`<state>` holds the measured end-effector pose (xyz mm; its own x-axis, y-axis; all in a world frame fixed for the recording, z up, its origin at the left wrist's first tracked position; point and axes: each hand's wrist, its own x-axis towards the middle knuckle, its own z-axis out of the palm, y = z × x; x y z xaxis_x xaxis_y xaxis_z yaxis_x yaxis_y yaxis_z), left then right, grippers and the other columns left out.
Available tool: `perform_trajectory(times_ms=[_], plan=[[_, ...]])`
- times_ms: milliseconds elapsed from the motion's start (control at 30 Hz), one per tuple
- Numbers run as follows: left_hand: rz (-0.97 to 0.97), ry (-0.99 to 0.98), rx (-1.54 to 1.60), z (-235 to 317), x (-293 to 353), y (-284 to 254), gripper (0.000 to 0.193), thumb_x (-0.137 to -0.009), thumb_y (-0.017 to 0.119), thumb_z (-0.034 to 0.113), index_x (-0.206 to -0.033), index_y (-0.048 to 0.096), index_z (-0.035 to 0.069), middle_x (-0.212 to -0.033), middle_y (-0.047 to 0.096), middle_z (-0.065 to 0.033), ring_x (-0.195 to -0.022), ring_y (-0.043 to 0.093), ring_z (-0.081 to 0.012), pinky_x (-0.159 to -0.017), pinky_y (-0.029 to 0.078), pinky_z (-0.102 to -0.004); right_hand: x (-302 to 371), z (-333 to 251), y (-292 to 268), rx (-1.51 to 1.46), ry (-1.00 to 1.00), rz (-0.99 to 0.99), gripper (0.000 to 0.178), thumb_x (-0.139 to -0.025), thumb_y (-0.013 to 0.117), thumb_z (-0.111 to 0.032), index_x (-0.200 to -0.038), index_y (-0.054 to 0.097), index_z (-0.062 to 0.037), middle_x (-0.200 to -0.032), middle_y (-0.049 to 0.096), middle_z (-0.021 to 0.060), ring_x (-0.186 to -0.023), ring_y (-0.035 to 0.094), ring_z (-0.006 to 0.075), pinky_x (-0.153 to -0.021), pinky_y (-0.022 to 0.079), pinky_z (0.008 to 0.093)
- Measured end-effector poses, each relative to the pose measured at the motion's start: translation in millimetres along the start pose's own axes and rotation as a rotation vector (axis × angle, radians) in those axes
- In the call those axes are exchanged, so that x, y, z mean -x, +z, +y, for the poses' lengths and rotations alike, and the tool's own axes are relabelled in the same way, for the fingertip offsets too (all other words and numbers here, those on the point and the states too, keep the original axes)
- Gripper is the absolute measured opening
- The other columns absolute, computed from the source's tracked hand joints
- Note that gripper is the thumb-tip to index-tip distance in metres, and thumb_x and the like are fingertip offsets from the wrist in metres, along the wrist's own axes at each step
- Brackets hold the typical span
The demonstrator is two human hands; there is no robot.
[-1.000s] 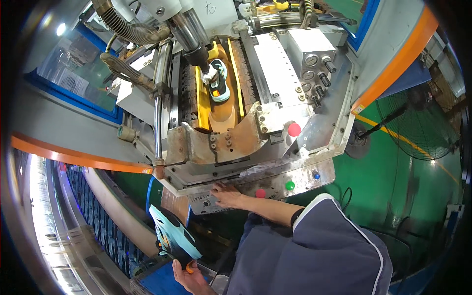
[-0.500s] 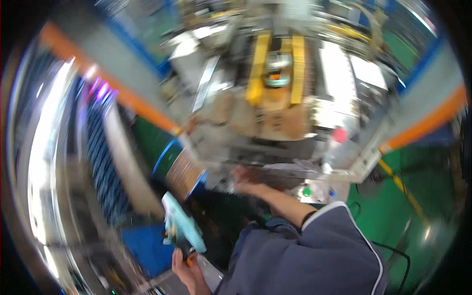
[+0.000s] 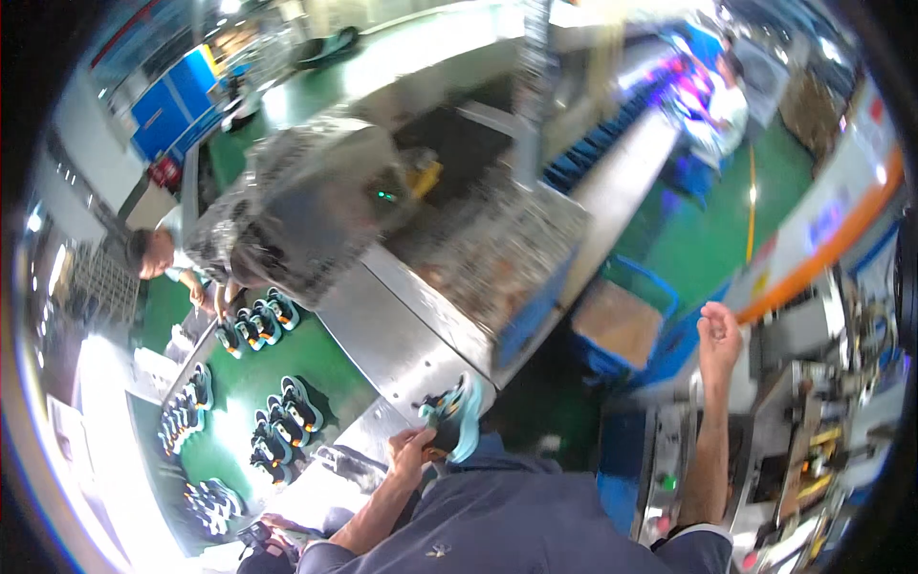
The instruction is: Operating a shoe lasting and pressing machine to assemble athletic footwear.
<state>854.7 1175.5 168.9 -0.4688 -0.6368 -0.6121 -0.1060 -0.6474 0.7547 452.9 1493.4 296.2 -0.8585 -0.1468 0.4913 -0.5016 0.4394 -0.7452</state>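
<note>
My left hand [image 3: 409,450] grips a sneaker [image 3: 457,419] with a dark upper and a pale turquoise sole, holding it tilted in front of my body. The shoe is beside the corner of a metal worktop [image 3: 421,378]. My right hand [image 3: 719,337] is held out to the right with loosely bent fingers, and nothing shows in it. Nearest to it are a blue-framed cart with a brown board [image 3: 617,323] and an orange-edged machine panel [image 3: 813,239].
Several similar sneakers [image 3: 287,421] stand in rows on a green surface at left. Under a hood, a plastic-wrapped machine [image 3: 320,206] stands ahead. A conveyor [image 3: 626,163] runs toward a seated person [image 3: 722,105]. Another person [image 3: 158,251] works at far left.
My view has swung left from the yellow-armed press to the shoe rows. The sneaker stays in my left hand. My right hand has moved away from the press's front edge.
</note>
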Motion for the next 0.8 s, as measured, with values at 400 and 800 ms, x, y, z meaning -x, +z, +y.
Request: perform_trajectory(times_ms=[400,800], plan=[[0.937,0.6,-0.422,3,-219,-259,0.018,-0.081,0.066,0.007,-0.09,0.051,0.001,-0.075,0.06,-0.0093,-0.066,0.059,-0.0189,-0.061,0.047,-0.0325,-182,-491,350,0.257,-1.477,-0.311,0.044,-0.071,0.068,0.001,-0.114,0.061,-0.0059,-0.117,0.061,0.0142,-0.108,0.059,0.032,-0.091,0.049,0.0393],[1.038,0.468,-0.563,21,-236,-241,0.043,-0.084,0.068,0.013,-0.122,0.051,0.002,-0.096,0.067,-0.0193,-0.086,0.067,-0.0361,-0.073,0.052,-0.0415,-182,-686,633,0.794,-2.229,-0.172,0.068,-0.068,0.072,-0.012,-0.132,0.05,-0.0123,-0.14,0.046,0.0165,-0.136,0.034,0.0369,-0.111,0.026,0.0534]])
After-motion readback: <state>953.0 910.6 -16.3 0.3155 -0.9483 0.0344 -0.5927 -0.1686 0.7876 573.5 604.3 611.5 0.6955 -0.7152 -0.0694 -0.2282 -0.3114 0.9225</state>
